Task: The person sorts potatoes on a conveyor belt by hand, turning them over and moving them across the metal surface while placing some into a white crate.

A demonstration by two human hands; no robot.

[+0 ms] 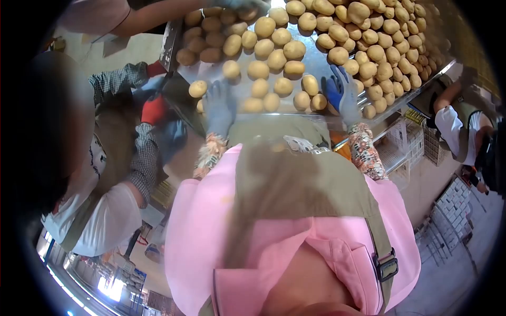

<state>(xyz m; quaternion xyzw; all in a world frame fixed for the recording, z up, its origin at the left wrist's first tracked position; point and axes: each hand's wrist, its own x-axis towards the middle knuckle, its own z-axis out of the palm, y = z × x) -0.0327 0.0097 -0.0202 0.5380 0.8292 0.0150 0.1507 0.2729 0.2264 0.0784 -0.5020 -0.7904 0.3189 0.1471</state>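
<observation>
Both of my hands wear gloves and rest at the near edge of a metal table [329, 117] covered in potatoes. My left hand [219, 108], in a greyish-blue glove and somewhat blurred, has its fingers pointing away from me, beside a single potato [197, 89] at the table's left edge. My right hand [341, 95], in a blue and grey glove, lies with fingers spread against the near side of a large potato heap [385, 58]. Between the hands sit loose potatoes [258, 70] on the metal surface. Neither palm shows.
At the left stands a co-worker with checked sleeves [142, 158] and gloved hands close to the table corner. Another person's arm [147, 16] reaches over the far left side. Plastic crates [403, 139] are below right, and another person [464, 124] is farther right.
</observation>
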